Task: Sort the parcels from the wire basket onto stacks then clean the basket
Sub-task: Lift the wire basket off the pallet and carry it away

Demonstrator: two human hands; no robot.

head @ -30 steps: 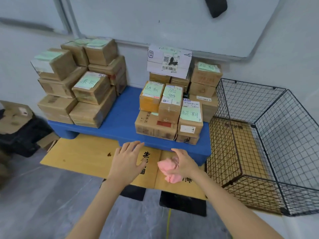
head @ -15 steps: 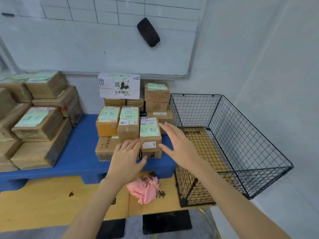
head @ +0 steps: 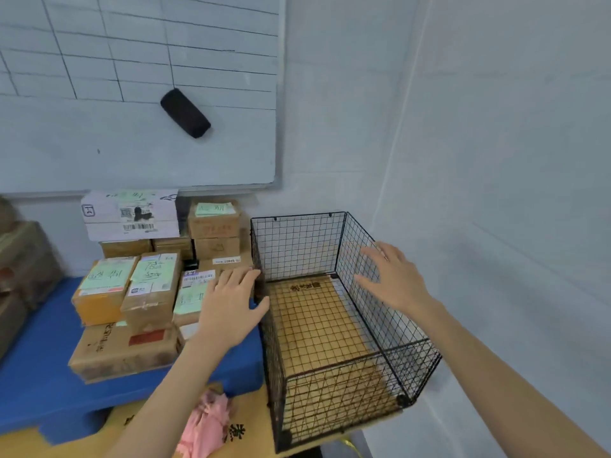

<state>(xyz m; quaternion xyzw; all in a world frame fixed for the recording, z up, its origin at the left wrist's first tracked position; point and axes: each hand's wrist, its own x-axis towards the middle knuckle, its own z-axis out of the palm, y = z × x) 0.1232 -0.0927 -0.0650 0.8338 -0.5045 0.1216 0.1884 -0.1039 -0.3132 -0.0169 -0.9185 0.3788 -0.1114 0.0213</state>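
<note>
The black wire basket (head: 299, 246) stands on a wooden board, with no parcels inside. My left hand (head: 231, 300) is spread flat at the basket's left wall, fingers straight, holding nothing. My right hand (head: 391, 276) hovers with straight fingers at the basket's right wall; whether it touches the wire I cannot tell. Brown parcels (head: 150, 292) with green labels are stacked on the blue platform (head: 39, 385) to the basket's left. A crumpled pink cloth (head: 206, 424) lies on the wooden board (head: 251, 411) below my left forearm.
A whiteboard (head: 132, 94) with a black eraser (head: 185, 113) hangs on the wall behind the parcels. A white wall runs close along the basket's right side. More brown boxes (head: 23, 269) sit at the far left edge.
My right hand let go of the pink cloth, which now lies on the board. Both hands moved up and right to either side of the basket, and the view turned right.
</note>
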